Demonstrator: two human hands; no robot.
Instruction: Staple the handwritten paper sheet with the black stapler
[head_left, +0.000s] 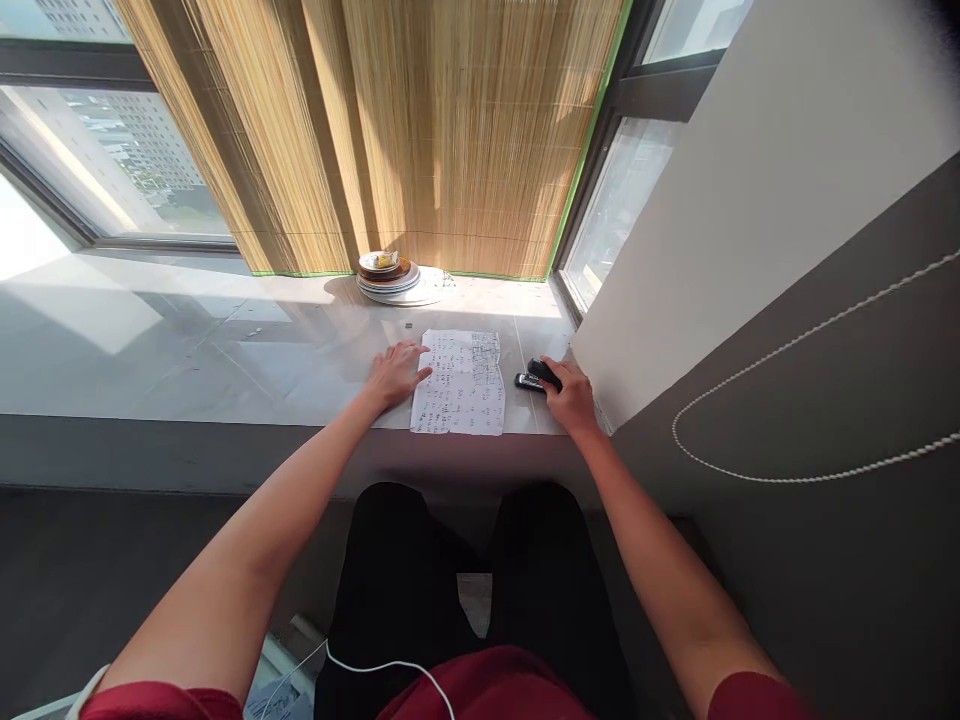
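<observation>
Stapler [530, 382] in right hand [571, 393], one end hidden by fingers; sits just beside 1 handwritten sheet [459, 400], writing too small to read. Touches it with left hand [396, 375], fingers spread. Glossy, sunlit windowsill [300, 375] below bamboo blind [472, 150].

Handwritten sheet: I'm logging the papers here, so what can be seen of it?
The white sheet, with slightly uneven edges, lies on the pale sill, its near edge at the sill's front edge. Dark handwriting runs in rows, too small to read, with a denser, grid-like patch at the upper right. The left hand touches its left side; the black stapler is to its right, apart.
</observation>
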